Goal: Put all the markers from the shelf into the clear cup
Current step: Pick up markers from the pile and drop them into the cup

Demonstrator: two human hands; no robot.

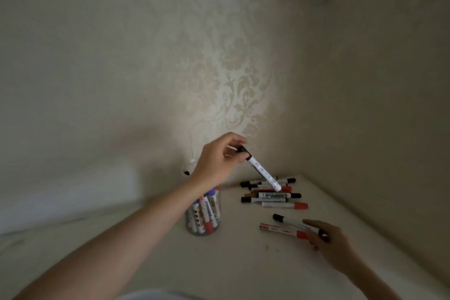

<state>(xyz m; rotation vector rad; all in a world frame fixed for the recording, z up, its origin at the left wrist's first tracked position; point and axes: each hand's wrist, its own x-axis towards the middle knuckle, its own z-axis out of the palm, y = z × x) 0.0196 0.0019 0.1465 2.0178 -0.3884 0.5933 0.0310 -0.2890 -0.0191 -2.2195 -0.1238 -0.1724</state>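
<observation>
- Head view, left grip (pixel 220 161): a black-capped white marker (pixel 261 170) is pinched at its cap end between thumb and curled fingers and is held tilted, its lower end pointing toward 5 o'clock and seen just over the pile of markers (pixel 270 193).
- Right grip (pixel 327 238): the fingers are curled loosely over the near ends of two loose markers; a firm hold cannot be told from this view. A black-capped marker (pixel 291 221) is touched near its right end, and a red-capped marker (pixel 280 229) lies just beside it at 7 o'clock.
- The clear cup (pixel 203 214) is seen standing upright on the shelf (pixel 243 256), partly hidden behind the left forearm, at 9 o'clock from the pile. Several markers with red and blue caps are stood inside it.
- The pile is laid at 1 o'clock from the cup, near the corner where the shelf meets the side wall; black-capped and red-capped markers are stacked mostly crosswise, touching one another.
- The two loose markers are placed at 6 o'clock from the pile, apart from it.
- A patterned wallpaper wall (pixel 231 75) is seen behind the shelf at 12 o'clock.
</observation>
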